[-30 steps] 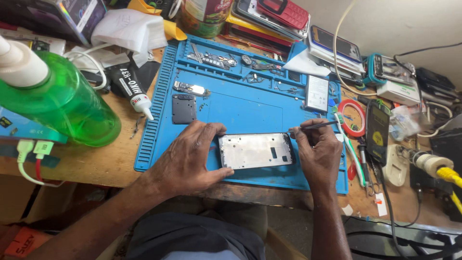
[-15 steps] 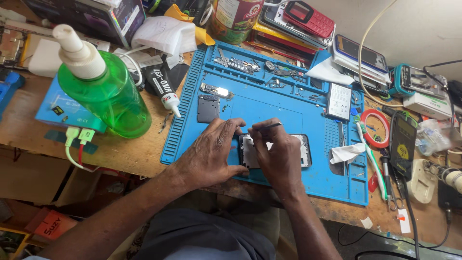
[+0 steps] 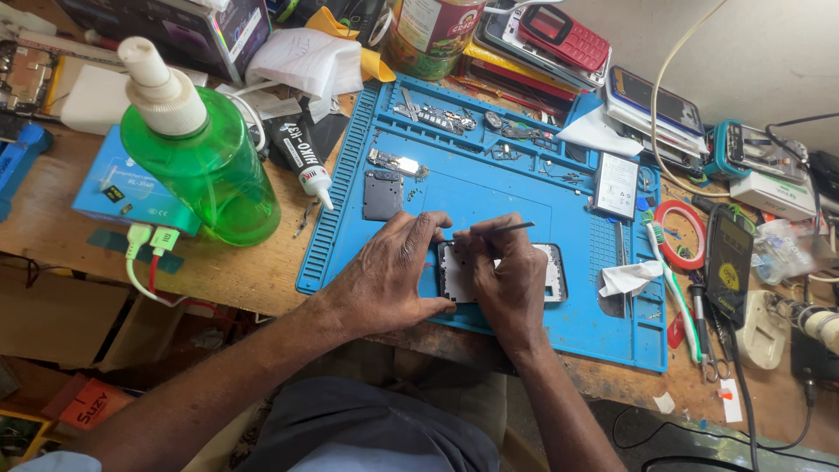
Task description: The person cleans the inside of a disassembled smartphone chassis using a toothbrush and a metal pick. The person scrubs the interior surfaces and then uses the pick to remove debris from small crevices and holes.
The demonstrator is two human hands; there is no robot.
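Observation:
An opened phone frame [image 3: 549,273] lies face down on the blue repair mat [image 3: 516,188], near the mat's front edge. My left hand [image 3: 389,275] presses flat on the frame's left end. My right hand [image 3: 507,275] covers the frame's middle and holds a thin dark tool [image 3: 498,229] pointed left toward my left fingertips. Most of the frame is hidden under both hands.
A green spray bottle [image 3: 205,162] stands left of the mat on a blue box. A glue tube [image 3: 306,162], small phone parts [image 3: 384,194], a battery [image 3: 617,185], a crumpled tissue [image 3: 631,278], red tape ring [image 3: 682,234], stacked phones [image 3: 651,105] and cables surround the mat.
My right hand moved left from the frame's right end over its middle, close beside my left hand. The view shifted so the bottle and mat sit further right.

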